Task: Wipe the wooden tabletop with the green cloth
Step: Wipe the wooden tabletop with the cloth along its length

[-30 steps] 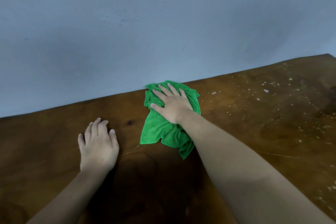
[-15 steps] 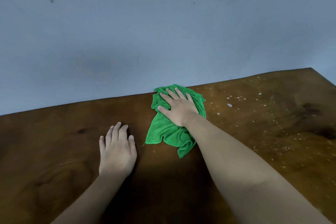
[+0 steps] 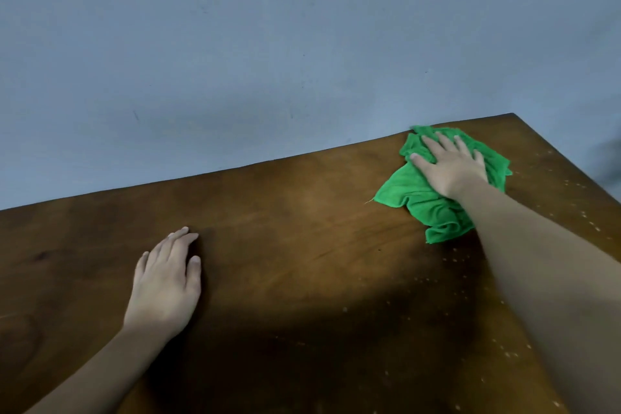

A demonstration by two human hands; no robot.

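Green cloth (image 3: 433, 198) lies pressed under the flat right hand (image 3: 450, 168); the left hand (image 3: 164, 286) rests flat, fingers extended, on the wooden tabletop (image 3: 302, 245).

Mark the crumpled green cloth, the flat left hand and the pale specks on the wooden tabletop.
crumpled green cloth (image 3: 421, 200), head view, near folds beside the wrist.
flat left hand (image 3: 164, 286), head view, back of the hand.
pale specks (image 3: 453, 260), head view, cluster below the cloth.
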